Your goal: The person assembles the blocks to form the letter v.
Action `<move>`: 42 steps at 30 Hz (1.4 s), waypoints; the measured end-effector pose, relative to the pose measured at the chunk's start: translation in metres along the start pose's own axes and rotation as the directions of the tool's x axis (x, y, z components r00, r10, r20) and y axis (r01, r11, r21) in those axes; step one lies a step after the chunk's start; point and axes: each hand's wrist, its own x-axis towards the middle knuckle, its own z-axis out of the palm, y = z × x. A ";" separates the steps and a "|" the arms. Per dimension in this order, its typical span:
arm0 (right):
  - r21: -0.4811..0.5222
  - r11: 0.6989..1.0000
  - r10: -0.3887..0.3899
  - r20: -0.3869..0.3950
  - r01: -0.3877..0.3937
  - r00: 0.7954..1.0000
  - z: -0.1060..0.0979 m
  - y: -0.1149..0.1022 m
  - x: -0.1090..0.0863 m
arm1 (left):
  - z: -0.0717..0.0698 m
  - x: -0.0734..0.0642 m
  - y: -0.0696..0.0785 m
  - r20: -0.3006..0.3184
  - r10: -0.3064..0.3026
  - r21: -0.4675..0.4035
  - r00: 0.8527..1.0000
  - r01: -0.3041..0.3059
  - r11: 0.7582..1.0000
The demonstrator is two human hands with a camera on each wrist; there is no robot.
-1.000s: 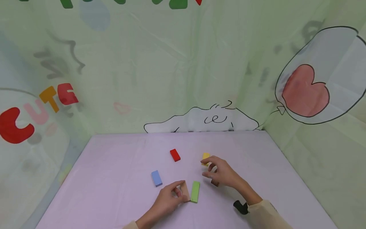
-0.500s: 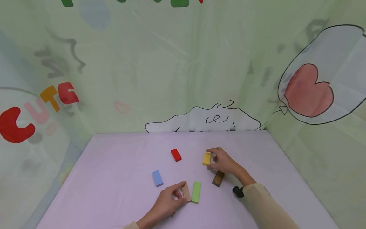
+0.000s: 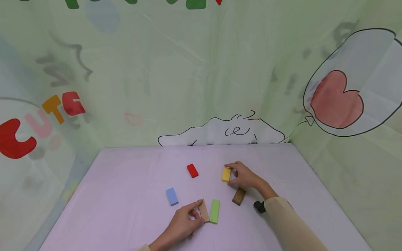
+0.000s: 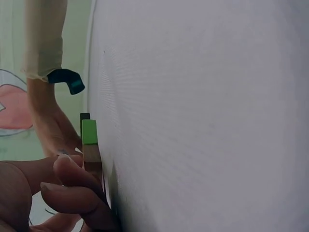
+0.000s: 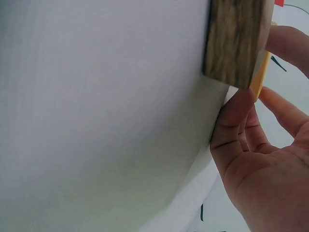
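In the head view, my left hand [image 3: 183, 221] pinches a pale wooden block [image 3: 204, 210] by its ends, between thumb and index finger. Right beside that block lies a light green block [image 3: 215, 211]; the left wrist view also has the green block [image 4: 89, 131] close to the pale one. Farther off, my right hand [image 3: 246, 177] holds a yellow block [image 3: 226, 174] between thumb and fingertips, at the table surface. A dark brown block [image 3: 239, 196] lies just nearer than this hand. In the right wrist view, the brown block [image 5: 236, 43] partly hides the yellow one [image 5: 261, 79].
A red block [image 3: 192, 170] lies toward the back and a blue block [image 3: 172, 196] left of the left hand. All rest on a pale lilac tabletop [image 3: 125, 181]. Printed green curtains [image 3: 150, 87] enclose its back and sides. A black device [image 3: 259, 207] sits at the right wrist.
My right hand has moved slightly away from me and taken hold of the yellow block, uncovering the brown block. The left hand stays at the pale wooden block.
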 end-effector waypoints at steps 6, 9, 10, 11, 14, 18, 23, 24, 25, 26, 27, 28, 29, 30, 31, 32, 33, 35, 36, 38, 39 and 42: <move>0.002 1.000 -0.001 0.014 0.001 1.000 -0.001 0.005 0.003 | 0.001 0.000 -0.001 0.000 -0.013 -0.006 1.000 0.013 1.000; 0.004 1.000 -0.011 0.015 0.011 1.000 -0.002 0.006 0.005 | 0.001 0.001 -0.002 -0.004 -0.011 -0.007 1.000 0.011 1.000; 0.005 1.000 -0.011 0.015 0.011 1.000 -0.002 0.006 0.005 | 0.001 0.001 -0.002 -0.006 -0.010 -0.006 1.000 0.010 1.000; 0.004 1.000 -0.008 0.015 0.008 1.000 -0.002 0.007 0.005 | 0.001 0.001 -0.002 -0.007 -0.010 -0.006 1.000 0.010 1.000; 0.000 1.000 0.004 0.013 -0.004 1.000 -0.001 0.008 0.006 | 0.001 0.001 -0.002 -0.010 -0.010 -0.004 1.000 0.010 1.000; 0.002 1.000 0.007 0.008 -0.007 1.000 -0.001 0.007 0.006 | 0.000 0.000 -0.001 -0.009 -0.010 -0.004 1.000 0.010 1.000; 0.012 1.000 0.007 0.001 -0.007 1.000 -0.002 0.004 0.004 | 0.000 0.001 0.000 -0.005 -0.027 -0.004 1.000 0.027 1.000; 0.011 1.000 0.005 0.001 -0.005 1.000 -0.002 0.004 0.004 | 0.000 0.001 0.000 -0.004 -0.027 -0.005 1.000 0.027 1.000; 0.011 1.000 0.002 0.002 -0.002 1.000 -0.002 0.003 0.004 | 0.000 0.002 0.000 -0.005 -0.030 -0.003 1.000 0.030 1.000; 0.009 1.000 -0.002 0.002 0.002 1.000 -0.003 0.003 0.004 | 0.000 0.002 0.000 -0.006 -0.033 -0.001 0.999 0.033 0.999; 0.008 1.000 -0.003 0.000 0.003 1.000 -0.002 0.004 0.003 | 0.001 0.002 0.000 -0.006 -0.034 0.000 0.999 0.034 0.999; 0.006 1.000 -0.002 0.001 0.002 1.000 -0.002 0.004 0.003 | 0.001 0.002 0.000 -0.005 -0.034 -0.001 0.999 0.034 0.999; 0.005 1.000 -0.002 0.000 0.002 1.000 -0.002 0.004 0.003 | 0.001 0.002 0.000 -0.005 -0.035 0.001 0.999 0.035 0.999; 0.003 1.000 -0.001 -0.002 0.001 1.000 -0.001 0.004 0.003 | 0.001 0.002 0.000 -0.005 -0.035 0.003 0.999 0.035 0.999; 0.002 1.000 0.000 -0.004 0.000 1.000 -0.001 0.004 0.003 | 0.001 0.002 0.000 -0.005 -0.041 0.006 0.999 0.041 0.999; 0.003 1.000 0.003 -0.006 -0.003 1.000 -0.001 0.004 0.003 | 0.001 0.002 -0.001 -0.006 -0.043 0.006 0.999 0.043 0.999; 0.002 1.000 0.005 -0.008 -0.005 1.000 -0.001 0.004 0.002 | 0.002 0.002 -0.001 -0.006 -0.045 0.008 0.999 0.045 0.999; 0.007 1.000 0.009 -0.012 -0.009 1.000 -0.001 0.003 0.002 | 0.002 0.001 -0.001 -0.008 -0.047 0.011 0.999 0.048 0.999; 0.008 1.000 0.010 -0.014 -0.010 1.000 -0.002 0.003 0.002 | 0.002 0.001 -0.001 -0.009 -0.047 0.011 0.999 0.048 0.999; 0.012 1.000 0.011 -0.018 -0.011 1.000 -0.003 0.002 0.002 | 0.001 0.001 0.000 -0.009 -0.046 0.010 0.999 0.046 0.999; 0.012 1.000 0.012 -0.021 -0.012 1.000 -0.003 0.002 0.002 | 0.001 0.001 0.000 -0.009 -0.044 0.010 0.999 0.044 0.999; 0.010 1.000 0.016 -0.026 -0.015 1.000 -0.004 0.002 0.001 | 0.001 0.001 0.001 -0.009 -0.041 0.008 0.999 0.041 0.999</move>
